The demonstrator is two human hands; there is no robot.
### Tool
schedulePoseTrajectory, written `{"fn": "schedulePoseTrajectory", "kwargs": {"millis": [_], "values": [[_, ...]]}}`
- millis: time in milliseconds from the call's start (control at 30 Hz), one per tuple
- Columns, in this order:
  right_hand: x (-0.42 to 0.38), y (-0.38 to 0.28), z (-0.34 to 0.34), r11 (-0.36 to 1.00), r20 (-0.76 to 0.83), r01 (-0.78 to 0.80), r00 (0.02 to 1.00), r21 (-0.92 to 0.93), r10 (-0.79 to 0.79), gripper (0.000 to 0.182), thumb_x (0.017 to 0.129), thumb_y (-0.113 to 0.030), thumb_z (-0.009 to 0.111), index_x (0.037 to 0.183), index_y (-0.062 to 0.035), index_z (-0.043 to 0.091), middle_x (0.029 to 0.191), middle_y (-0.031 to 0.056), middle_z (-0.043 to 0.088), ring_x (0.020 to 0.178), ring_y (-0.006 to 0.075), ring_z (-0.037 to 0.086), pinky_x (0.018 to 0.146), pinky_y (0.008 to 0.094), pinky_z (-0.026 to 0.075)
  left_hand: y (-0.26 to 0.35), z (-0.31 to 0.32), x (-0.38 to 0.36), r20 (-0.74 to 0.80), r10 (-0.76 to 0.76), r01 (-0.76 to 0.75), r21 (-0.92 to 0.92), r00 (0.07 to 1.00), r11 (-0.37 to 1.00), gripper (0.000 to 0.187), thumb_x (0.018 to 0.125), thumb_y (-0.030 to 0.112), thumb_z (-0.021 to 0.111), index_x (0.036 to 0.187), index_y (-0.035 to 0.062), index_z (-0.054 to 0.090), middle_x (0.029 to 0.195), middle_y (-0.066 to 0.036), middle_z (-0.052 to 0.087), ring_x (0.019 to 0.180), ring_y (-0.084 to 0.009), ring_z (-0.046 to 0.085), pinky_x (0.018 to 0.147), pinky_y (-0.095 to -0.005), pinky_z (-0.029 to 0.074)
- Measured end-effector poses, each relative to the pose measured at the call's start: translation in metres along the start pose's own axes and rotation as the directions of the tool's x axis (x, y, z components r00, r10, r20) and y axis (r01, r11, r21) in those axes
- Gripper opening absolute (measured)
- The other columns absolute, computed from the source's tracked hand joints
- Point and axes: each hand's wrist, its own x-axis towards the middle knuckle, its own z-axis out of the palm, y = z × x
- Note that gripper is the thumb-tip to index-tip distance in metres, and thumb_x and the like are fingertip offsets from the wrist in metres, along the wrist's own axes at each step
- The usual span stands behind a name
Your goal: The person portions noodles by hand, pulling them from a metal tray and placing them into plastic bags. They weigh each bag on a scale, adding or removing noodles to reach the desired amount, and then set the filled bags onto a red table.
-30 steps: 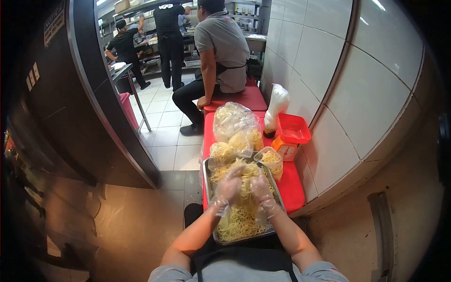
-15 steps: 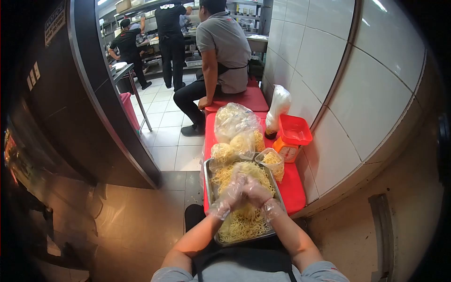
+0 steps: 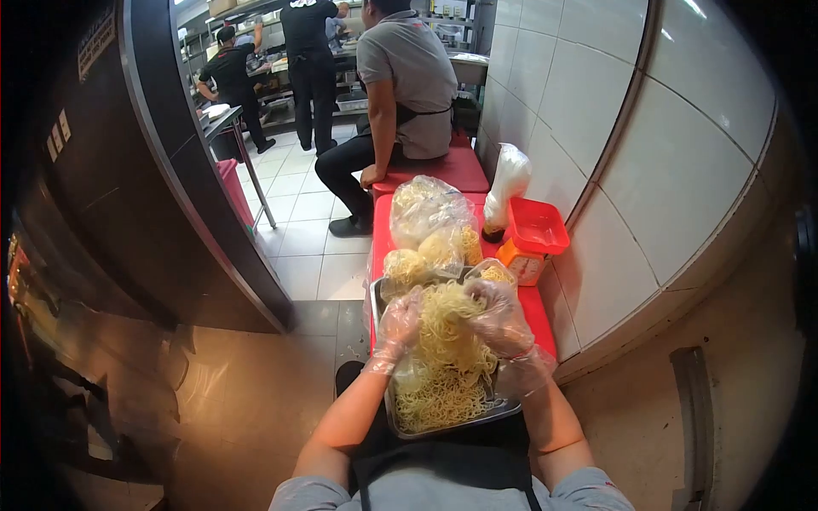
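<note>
Counter (image 3: 538,332) and metal tray (image 3: 492,416) lie beneath our fingers (image 3: 490,298). Clasped half a second ago, our left hand (image 3: 400,322) and right hand (image 3: 504,324) have parted, fingers holding a raised noodle clump (image 3: 447,319) between them; its strands seem looser, we judge, above more noodles (image 3: 436,405).

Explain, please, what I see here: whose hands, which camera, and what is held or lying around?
This is no robot but a person, whose left hand and right hand wear clear plastic gloves and hold up loose noodles over a metal tray with more noodles in it. Every picture comes from one head-worn camera, looking forward and down. On the red surface beyond are clear bags of noodles and an orange scale bearing a red tub.
</note>
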Motion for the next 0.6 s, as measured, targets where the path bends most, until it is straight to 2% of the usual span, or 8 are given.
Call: {"fn": "schedulePoseTrajectory", "kwargs": {"millis": [67, 133, 167, 267, 400, 467, 533, 600], "values": [[-0.003, -0.017, -0.009, 0.999, -0.051, 0.047, 0.998, 0.009, -0.047, 0.017, 0.075, -0.003, 0.071, 0.087, -0.0021, 0.058, 0.084, -0.0015, 0.057, 0.078, 0.0071, 0.054, 0.069, 0.0234, 0.045, 0.001, -0.009, 0.002, -0.047, 0.083, -0.081, 0.044, 0.995, 0.996, 0.044, 0.098, 0.038, 0.047, 0.097, -0.0021, 0.066, 0.076, -0.016, 0.065, 0.071, -0.021, 0.058, 0.074, -0.035, 0.046], [-0.004, -0.017, -0.016, 0.996, -0.103, 0.053, 0.993, -0.068, -0.06, 0.018, 0.075, -0.002, 0.07, 0.088, -0.0013, 0.057, 0.088, -0.001, 0.057, 0.081, 0.0077, 0.054, 0.073, 0.0242, 0.046, -0.006, -0.023, 0.01, 0.058, -0.149, 0.131, 0.241, 0.987, 0.962, 0.039, 0.096, 0.035, 0.05, 0.1, 0.0002, 0.067, 0.085, -0.017, 0.068, 0.081, -0.0279, 0.064, 0.081, -0.036, 0.048], [-0.006, -0.018, -0.016, 0.985, -0.11, 0.137, 0.983, -0.101, -0.148, 0.021, 0.075, -0.009, 0.07, 0.091, 0.0006, 0.06, 0.097, 0.0112, 0.058, 0.084, 0.0181, 0.057, 0.069, 0.0299, 0.045, -0.005, -0.027, 0.011, 0.049, -0.13, 0.104, 0.353, 0.99, 0.93, 0.037, 0.095, 0.034, 0.05, 0.102, 0.0014, 0.067, 0.088, -0.016, 0.069, 0.084, -0.0291, 0.064, 0.083, -0.0367, 0.048], [-0.017, -0.019, -0.02, 0.963, 0.202, 0.113, 0.977, -0.244, -0.064, 0.041, 0.075, -0.01, 0.069, 0.114, -0.0033, 0.059, 0.111, 0.0167, 0.057, 0.102, 0.0266, 0.058, 0.084, 0.0367, 0.049, 0.0, -0.033, 0.009, 0.066, -0.045, 0.012, 0.438, 0.997, 0.899, 0.035, 0.093, 0.033, 0.052, 0.113, 0.0068, 0.064, 0.105, -0.015, 0.066, 0.101, -0.0304, 0.061, 0.091, -0.0385, 0.046], [-0.03, 0.07, -0.02, 0.684, 0.235, -0.116, 0.887, -0.72, 0.398, 0.083, 0.07, -0.029, 0.076, 0.142, -0.0147, 0.037, 0.137, 0.0282, 0.041, 0.122, 0.0375, 0.05, 0.098, 0.0444, 0.044, -0.01, -0.026, 0.006, 0.209, 0.103, -0.2, 0.524, 0.973, 0.828, 0.044, 0.093, 0.034, 0.052, 0.133, 0.015, 0.051, 0.137, -0.017, 0.048, 0.125, -0.0323, 0.047, 0.103, -0.0392, 0.04], [-0.044, 0.081, 0.009, 0.428, 0.128, -0.199, 0.771, -0.882, 0.623, 0.095, 0.069, -0.038, 0.077, 0.147, -0.0194, 0.028, 0.143, 0.0351, 0.027, 0.12, 0.0444, 0.049, 0.098, 0.0474, 0.044, 0.047, -0.011, -0.018, 0.379, -0.23, -0.065, 0.626, 0.896, 0.777, 0.071, 0.085, 0.043, 0.062, 0.145, 0.0173, 0.035, 0.147, -0.026, 0.029, 0.136, -0.0423, 0.029, 0.112, -0.0427, 0.029], [-0.067, 0.108, 0.04, 0.389, 0.022, -0.29, 0.777, -0.874, 0.629, 0.099, 0.069, -0.028, 0.078, 0.15, -0.0209, 0.022, 0.146, 0.0389, 0.008, 0.116, 0.0474, 0.051, 0.097, 0.0419, 0.046, 0.045, 0.0, -0.043, 0.52, -0.327, -0.227, 0.741, 0.789, 0.632, 0.095, 0.073, 0.055, 0.07, 0.149, 0.0207, 0.025, 0.142, -0.035, 0.031, 0.136, -0.0496, 0.023, 0.113, -0.0469, 0.026], [-0.084, 0.178, 0.037, 0.579, -0.001, -0.171, 0.959, -0.797, 0.282, 0.08, 0.071, -0.023, 0.077, 0.142, -0.0172, 0.041, 0.141, 0.0363, 0.031, 0.109, 0.0442, 0.057, 0.091, 0.0432, 0.049, -0.009, 0.008, -0.063, 0.552, -0.063, -0.464, 0.753, 0.832, 0.466, 0.085, 0.076, 0.045, 0.07, 0.147, 0.0219, 0.029, 0.135, -0.037, 0.04, 0.134, -0.0498, 0.028, 0.11, -0.046, 0.031]]}}
